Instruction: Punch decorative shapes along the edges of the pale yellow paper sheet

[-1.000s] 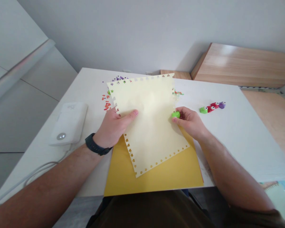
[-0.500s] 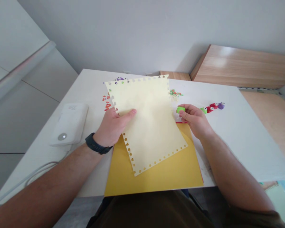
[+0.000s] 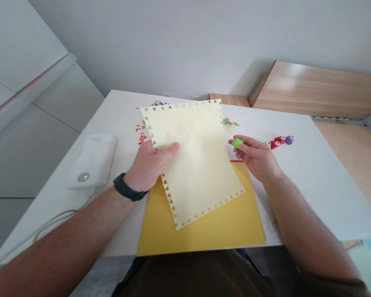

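My left hand [image 3: 150, 161] grips a pale yellow sheet of paper [image 3: 200, 173] by its left side, thumb on top. Small heart, star and other cut-outs run along the sheet's edges. Held up at a slant, the paper hangs over a yellow board [image 3: 204, 237]. To the right of the sheet, my right hand [image 3: 256, 156] pinches a small bright green craft punch [image 3: 237, 143] between thumb and fingers, apart from the paper. Beyond that hand lie several more punches with eyes, among them a red one [image 3: 275, 144] and a purple one [image 3: 289, 140].
On the left of the white table [image 3: 309, 198] rests a white device [image 3: 94, 161] with a cable. Red paper bits [image 3: 141, 138] lie behind the sheet's left side, green and red bits [image 3: 230, 123] behind its right. A wooden panel [image 3: 318, 90] leans at the back right.
My right hand has turned the green craft punch slightly, so it sits tilted in the fingers. The paper and left hand keep nearly the same place; the whole view shifts a little.
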`<state>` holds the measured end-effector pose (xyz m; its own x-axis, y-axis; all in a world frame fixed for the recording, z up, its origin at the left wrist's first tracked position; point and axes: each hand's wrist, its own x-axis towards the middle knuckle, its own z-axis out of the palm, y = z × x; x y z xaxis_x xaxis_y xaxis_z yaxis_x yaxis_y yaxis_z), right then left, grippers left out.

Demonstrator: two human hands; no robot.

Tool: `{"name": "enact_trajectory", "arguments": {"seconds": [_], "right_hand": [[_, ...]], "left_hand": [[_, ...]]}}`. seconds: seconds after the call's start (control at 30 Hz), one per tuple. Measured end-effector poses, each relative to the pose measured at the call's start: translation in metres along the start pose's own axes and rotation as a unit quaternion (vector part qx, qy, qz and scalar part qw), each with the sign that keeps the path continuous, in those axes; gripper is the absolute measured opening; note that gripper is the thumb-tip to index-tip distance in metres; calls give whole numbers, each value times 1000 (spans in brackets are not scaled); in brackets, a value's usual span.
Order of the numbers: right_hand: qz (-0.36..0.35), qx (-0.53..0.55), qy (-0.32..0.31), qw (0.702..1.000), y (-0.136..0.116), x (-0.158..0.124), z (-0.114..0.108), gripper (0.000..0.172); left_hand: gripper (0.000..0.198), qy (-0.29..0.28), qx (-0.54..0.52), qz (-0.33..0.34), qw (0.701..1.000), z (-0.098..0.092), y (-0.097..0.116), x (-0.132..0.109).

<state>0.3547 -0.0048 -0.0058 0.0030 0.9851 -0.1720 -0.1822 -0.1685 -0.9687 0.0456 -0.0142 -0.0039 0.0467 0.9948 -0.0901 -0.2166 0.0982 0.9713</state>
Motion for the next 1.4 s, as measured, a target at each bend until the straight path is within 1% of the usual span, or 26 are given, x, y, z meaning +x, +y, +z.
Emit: {"name": "enact_trajectory", "arguments": {"seconds": [0.17, 0.4, 0.5, 0.57, 0.63, 0.73, 0.83, 0.9, 1.03, 1.1, 1.17, 1.3, 1.4], "right_hand": [[12, 18, -19, 1000, -3, 0, 0, 29], [26, 65, -6, 998, -6, 1, 1, 25], [14, 50, 2, 999, -2, 3, -2, 25], [-6, 10, 19, 1000, 2, 6, -4, 28], [-36, -60, 53, 996, 8, 9, -7, 32], [-81, -164, 98, 978, 17, 15, -12, 41], [-111, -219, 119, 962, 24, 21, -16, 44], [-126, -269, 126, 946, 27, 22, -19, 43], [-140, -385, 150, 900, 24, 19, -19, 38], [-139, -417, 158, 884, 22, 17, -18, 35], [-135, -436, 159, 875, 21, 16, -18, 33], [-134, -452, 144, 870, 22, 16, -18, 31], [-150, -459, 148, 863, 22, 16, -17, 31]], "left_hand": [[50, 4, -2, -5, 1000, 2, 2, 0], [48, 2, 3, -10, 1000, 0, 1, -1], [47, 3, 5, -11, 1000, 0, 1, -1], [47, 5, 9, -9, 1000, 1, 3, -1], [48, 5, 11, -5, 1000, 2, 4, -2], [45, 7, 7, -6, 1000, 3, 5, -2], [44, 2, 10, -5, 1000, 2, 4, -2], [45, -1, 15, -2, 1000, 2, 4, -2], [48, 8, 21, -1, 1000, 4, 5, -2], [48, 9, 22, -3, 1000, 5, 6, -2], [48, 10, 24, 0, 1000, 6, 6, -3], [45, 9, 28, 4, 1000, 5, 6, -3], [45, 11, 30, -4, 999, 4, 6, -2]]}}
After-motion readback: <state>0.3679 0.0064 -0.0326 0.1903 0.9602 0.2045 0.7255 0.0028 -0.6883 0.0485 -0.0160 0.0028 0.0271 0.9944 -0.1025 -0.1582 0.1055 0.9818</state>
